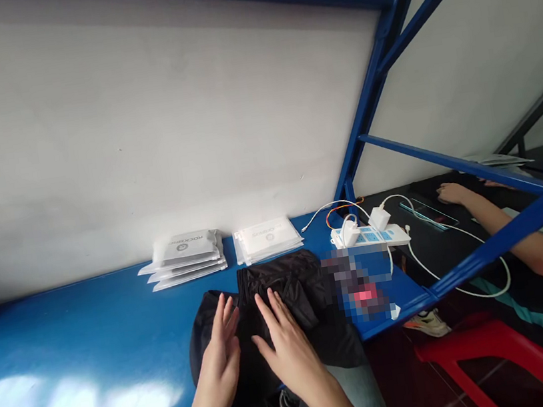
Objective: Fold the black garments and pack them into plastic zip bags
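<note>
A heap of black fabric (312, 275), perhaps a garment, lies crumpled at the front edge of the blue surface and hangs down over it. My left hand (222, 352) is over its left part, palm turned inward, fingers stretched out. Over the middle of the cloth, my right hand (288, 342) has its fingers straight and its thumb apart. Neither hand grips anything; whether the fingertips touch the cloth I cannot tell. Behind the fabric stand a stack of frosted zip bags (190, 252) with grey contents and a smaller stack of white bags (269, 237).
A white power strip (370, 237) with plugged chargers and loose cables lies at the right, beside a blurred-out patch. Blue metal bars (371, 88) rise there. Beyond them are a co-worker's arm (507, 224), a phone (429, 213) and a red stool (504, 346).
</note>
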The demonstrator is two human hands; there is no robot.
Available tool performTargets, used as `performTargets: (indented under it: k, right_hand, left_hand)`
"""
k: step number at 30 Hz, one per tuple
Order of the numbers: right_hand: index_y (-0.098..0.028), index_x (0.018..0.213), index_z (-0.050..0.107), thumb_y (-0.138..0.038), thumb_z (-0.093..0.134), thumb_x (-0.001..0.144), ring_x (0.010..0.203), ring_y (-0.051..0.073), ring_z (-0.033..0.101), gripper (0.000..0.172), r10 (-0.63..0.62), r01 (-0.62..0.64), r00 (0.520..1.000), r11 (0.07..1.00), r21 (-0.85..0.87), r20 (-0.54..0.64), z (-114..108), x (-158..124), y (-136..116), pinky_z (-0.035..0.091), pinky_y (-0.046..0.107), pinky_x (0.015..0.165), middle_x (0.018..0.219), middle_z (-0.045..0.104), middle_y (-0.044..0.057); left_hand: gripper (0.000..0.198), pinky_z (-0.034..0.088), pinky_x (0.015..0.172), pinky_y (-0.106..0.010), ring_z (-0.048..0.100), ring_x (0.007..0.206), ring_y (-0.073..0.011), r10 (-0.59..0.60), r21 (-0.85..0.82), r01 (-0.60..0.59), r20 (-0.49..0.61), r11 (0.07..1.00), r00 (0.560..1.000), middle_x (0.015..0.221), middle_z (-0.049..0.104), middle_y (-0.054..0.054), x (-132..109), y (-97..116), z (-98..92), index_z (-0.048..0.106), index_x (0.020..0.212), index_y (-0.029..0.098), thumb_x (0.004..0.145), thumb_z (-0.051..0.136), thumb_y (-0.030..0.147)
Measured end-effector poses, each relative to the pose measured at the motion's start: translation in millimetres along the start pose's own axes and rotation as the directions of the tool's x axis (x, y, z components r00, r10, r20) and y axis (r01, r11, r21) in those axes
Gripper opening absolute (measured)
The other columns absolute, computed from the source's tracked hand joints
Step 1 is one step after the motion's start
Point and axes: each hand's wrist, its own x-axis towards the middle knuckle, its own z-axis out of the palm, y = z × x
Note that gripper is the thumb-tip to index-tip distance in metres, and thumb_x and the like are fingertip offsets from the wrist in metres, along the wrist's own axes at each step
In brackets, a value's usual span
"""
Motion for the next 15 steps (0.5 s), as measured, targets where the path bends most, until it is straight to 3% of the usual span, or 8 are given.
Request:
performTargets:
  k: [3,6,8,11,13,15]
  right_hand:
    - [-0.031,0.161,0.033,-0.012,0.048,0.098,0.155,0.029,0.029,0.067,0.021,-0.021,1.0,1.0,-0.011,-0.02,3,5,-3,0.037,0.052,0.123,0.17,0.026,0.008]
    - [-0.032,0.16,0.036,-0.011,0.036,0.101,0.152,0.024,0.038,0.063,-0.007,0.021,0.996,0.989,0.148,-0.094,-5,9,-1,0.04,0.047,0.122,0.167,0.036,0.005]
    - [-0.03,0.158,0.041,-0.019,0.035,0.104,0.15,0.021,0.042,0.055,0.012,0.048,0.981,0.953,0.299,-0.195,-16,10,5,0.04,0.044,0.122,0.162,0.045,0.005]
    - [-0.028,0.155,0.042,-0.033,0.036,0.107,0.145,0.022,0.05,0.049,0.158,0.019,0.928,0.884,0.468,-0.337,-35,10,23,0.046,0.043,0.117,0.158,0.051,0.007]
    - [-0.027,0.152,0.046,-0.036,0.038,0.107,0.143,0.024,0.052,0.047,0.205,0.012,0.872,0.899,0.438,-0.444,-46,8,38,0.048,0.046,0.115,0.156,0.052,0.008]
    - [-0.026,0.144,0.057,-0.032,0.042,0.104,0.146,0.026,0.048,0.043,0.142,0.018,0.825,0.961,0.276,-0.546,-53,5,53,0.043,0.05,0.119,0.157,0.051,0.009]
  left_hand:
    - [0.061,0.046,0.117,-0.046,0.05,0.144,-0.0271,-0.037,-0.13,0.027,-0.08,0.991,0.996,0.164,0.04,-0.01,-2,1,-2.5,0.02,0.163,0.034,0.106,0.039,0.031]
    - [0.056,0.047,0.117,-0.046,0.05,0.144,-0.0281,-0.034,-0.132,0.018,-0.118,0.991,0.992,0.162,0.043,-0.011,-2,5,4.1,0.03,0.16,0.03,0.105,0.041,0.03]
    - [0.054,0.047,0.117,-0.047,0.051,0.144,-0.0276,-0.013,-0.043,0.009,-0.11,0.999,0.994,0.16,0.046,-0.011,0,14,12.8,0.035,0.158,0.029,0.104,0.041,0.028]
    - [0.049,0.046,0.119,-0.048,0.051,0.144,-0.0258,0.081,0.176,-0.076,-0.022,0.981,0.996,0.157,0.051,-0.009,7,34,34.2,0.044,0.154,0.03,0.105,0.04,0.025]
    - [0.045,0.047,0.118,-0.049,0.048,0.146,-0.0265,0.148,0.334,-0.161,0.064,0.929,0.987,0.158,0.05,-0.008,12,48,52.7,0.052,0.149,0.03,0.105,0.042,0.026]
    - [0.043,0.049,0.115,-0.051,0.046,0.147,-0.0296,0.16,0.486,-0.208,0.14,0.849,0.977,0.158,0.05,-0.008,17,56,70.8,0.057,0.145,0.029,0.104,0.046,0.026]
